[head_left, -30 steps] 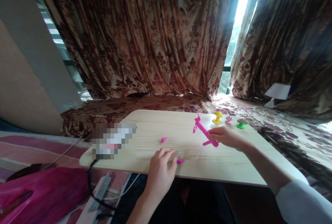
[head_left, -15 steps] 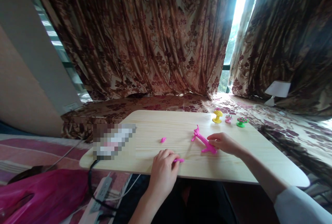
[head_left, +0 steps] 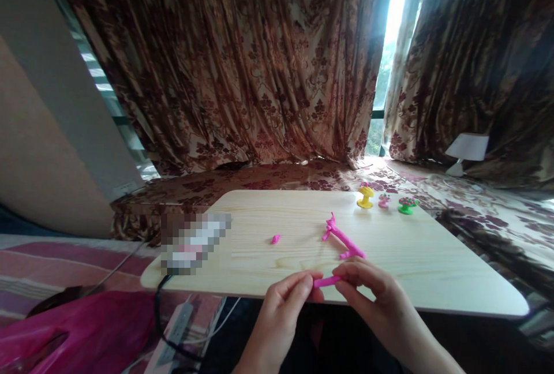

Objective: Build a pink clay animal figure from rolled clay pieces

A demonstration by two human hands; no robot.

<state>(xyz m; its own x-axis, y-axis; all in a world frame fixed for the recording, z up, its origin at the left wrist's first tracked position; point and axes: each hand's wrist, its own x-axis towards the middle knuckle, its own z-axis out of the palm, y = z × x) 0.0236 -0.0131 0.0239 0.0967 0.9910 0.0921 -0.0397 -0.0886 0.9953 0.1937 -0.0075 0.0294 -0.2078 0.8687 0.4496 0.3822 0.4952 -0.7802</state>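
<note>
Between my two hands, at the table's near edge, is a short pink clay roll (head_left: pixel 326 281). My left hand (head_left: pixel 288 299) pinches its left end with thumb and fingers. My right hand (head_left: pixel 376 293) grips the other end, fingers closed on it. Just beyond my right hand lies a long pink clay figure (head_left: pixel 346 241) with thin limbs at both ends; its near end is partly hidden by the fingers. A small pink clay lump (head_left: pixel 276 239) rests apart on the wooden table (head_left: pixel 251 212), farther left.
Small mushroom-like clay models stand at the back right: a yellow one (head_left: pixel 365 197), a pink one (head_left: pixel 384 201) and a green one (head_left: pixel 407 205). A blurred-out object (head_left: pixel 194 244) with a black cable (head_left: pixel 159 305) lies at the left. Behind hang patterned curtains (head_left: pixel 259 74).
My right hand has left the long pink figure and moved left and nearer to take the pink roll's end. My left hand has raised the roll from the table and shifted right.
</note>
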